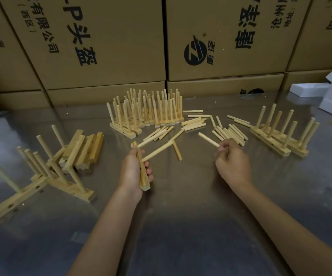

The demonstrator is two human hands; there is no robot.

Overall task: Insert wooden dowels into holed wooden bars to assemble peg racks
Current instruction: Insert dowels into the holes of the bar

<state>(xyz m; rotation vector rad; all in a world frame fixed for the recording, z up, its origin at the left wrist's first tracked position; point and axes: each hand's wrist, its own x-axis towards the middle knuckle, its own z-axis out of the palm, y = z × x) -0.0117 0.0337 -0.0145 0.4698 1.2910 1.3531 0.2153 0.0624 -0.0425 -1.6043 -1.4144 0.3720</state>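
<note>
Above the steel table (181,226), the left hand (134,172) curls its fingers round a holed wooden bar (142,170) with two dowels (157,152) already seated. To the right, the right hand (233,164) pinches a single loose dowel (209,139) at its near end, just near of the loose dowel pile (229,132)

I held one bar (142,172) with two dowels (157,153) in it, plus one loose dowel (208,139). The loose dowels on the table (181,226) were too many to count.

Beyond both hands, stacked cardboard boxes (121,42) with black print wall the far side of the shiny grey table (181,216), white foam blocks (324,92) far right.
</note>
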